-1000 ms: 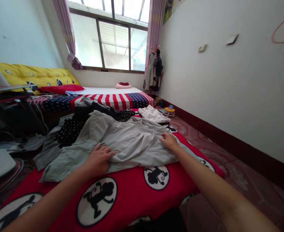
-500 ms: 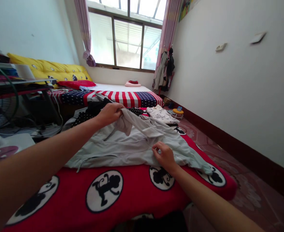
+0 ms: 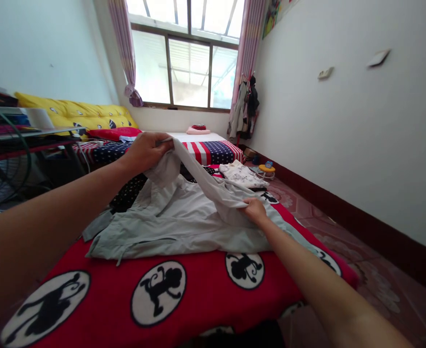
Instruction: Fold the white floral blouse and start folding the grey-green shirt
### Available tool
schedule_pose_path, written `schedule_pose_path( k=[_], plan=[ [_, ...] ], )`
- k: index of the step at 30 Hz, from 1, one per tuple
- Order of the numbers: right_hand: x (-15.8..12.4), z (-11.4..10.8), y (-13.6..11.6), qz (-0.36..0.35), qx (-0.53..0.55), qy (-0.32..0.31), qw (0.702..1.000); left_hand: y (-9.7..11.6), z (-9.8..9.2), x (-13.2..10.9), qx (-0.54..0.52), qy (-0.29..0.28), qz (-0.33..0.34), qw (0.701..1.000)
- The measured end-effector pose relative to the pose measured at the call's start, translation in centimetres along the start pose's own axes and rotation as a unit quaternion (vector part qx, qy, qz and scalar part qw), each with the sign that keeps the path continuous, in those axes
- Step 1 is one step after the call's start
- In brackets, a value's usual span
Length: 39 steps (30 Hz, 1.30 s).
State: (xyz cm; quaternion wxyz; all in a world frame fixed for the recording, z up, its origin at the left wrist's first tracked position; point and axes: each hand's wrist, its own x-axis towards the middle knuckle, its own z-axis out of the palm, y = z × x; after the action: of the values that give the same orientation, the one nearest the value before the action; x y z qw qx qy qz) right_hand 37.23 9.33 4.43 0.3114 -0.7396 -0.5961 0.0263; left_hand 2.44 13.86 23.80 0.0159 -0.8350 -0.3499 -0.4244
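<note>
A pale grey-green jacket [image 3: 194, 237] lies spread over a red blanket [image 3: 107, 285] printed with black monkey figures in white circles. My left hand [image 3: 149, 151] is closed on a raised edge of the jacket, up at the far side, and a flap hangs below the fingers. My right hand [image 3: 255, 210] pinches the same strip of cloth farther right and lower down. Between both hands the strip runs slanting and fairly taut. The rest of the jacket stays flat, with a cord end dangling at its near edge.
A folded white patterned garment [image 3: 243, 175] lies beyond the jacket at right; black dotted cloth [image 3: 127, 193] is at left. Behind stands a bed with a striped, starred cover [image 3: 216, 151]. A cluttered desk [image 3: 31, 137] is at left, a yellow stool [image 3: 267, 168] at right.
My left hand has risen and moved left, lifting the jacket's edge higher. My right hand has moved up and right and now grips the cloth strip.
</note>
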Motion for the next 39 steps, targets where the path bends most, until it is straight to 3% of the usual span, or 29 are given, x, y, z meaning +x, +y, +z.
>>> schedule_pose_path(
  k=[4,9,12,15,19,22,25,28,32,34,37,39],
  plan=[
    [0.6,-0.7,0.5,0.075,-0.016,0.096,0.993,-2.5,0.2,-1.2,0.028,-0.022,-0.005,0.999],
    [0.5,-0.7,1.8,0.102,-0.003,0.153,0.983,-6.3,1.2,-4.1,0.111,-0.159,0.036,0.98],
    [-0.1,-0.8,3.3,0.076,0.046,0.179,0.98,-7.5,1.2,-6.1,0.16,-0.222,0.028,0.961],
    [-1.2,-1.1,5.2,-0.005,0.117,0.198,0.973,-8.0,0.7,-8.0,0.169,-0.249,0.019,0.953],
    [-3.5,-2.2,7.3,-0.125,0.139,0.169,0.968,-8.0,0.2,-11.2,0.176,-0.294,0.02,0.939],
    [-5.4,-3.2,7.9,-0.196,0.132,0.097,0.967,-7.9,0.1,-14.4,0.197,-0.322,0.032,0.926],
    [-6.7,-3.8,7.9,-0.219,0.102,0.011,0.97,-8.0,0.5,-17.5,0.2,-0.35,0.042,0.914],
    [-6.9,-3.5,7.8,-0.183,0.061,-0.018,0.981,-8.2,1.0,-19.5,0.197,-0.358,0.022,0.913],
    [-6.0,-2.7,8.0,-0.082,0.031,-0.054,0.995,-8.5,1.5,-20.1,0.207,-0.375,-0.061,0.902],
    [-5.8,-2.7,8.0,-0.084,0.021,-0.028,0.996,-8.7,1.3,-19.8,0.239,-0.365,-0.073,0.897],
    [-6.2,-3.1,7.8,-0.119,-0.012,0.057,0.991,-8.6,0.5,-19.5,0.27,-0.303,-0.057,0.912],
    [-6.8,-3.6,7.6,-0.157,-0.063,0.044,0.985,-8.2,0.1,-19.7,0.251,-0.262,-0.078,0.928]
  ],
)
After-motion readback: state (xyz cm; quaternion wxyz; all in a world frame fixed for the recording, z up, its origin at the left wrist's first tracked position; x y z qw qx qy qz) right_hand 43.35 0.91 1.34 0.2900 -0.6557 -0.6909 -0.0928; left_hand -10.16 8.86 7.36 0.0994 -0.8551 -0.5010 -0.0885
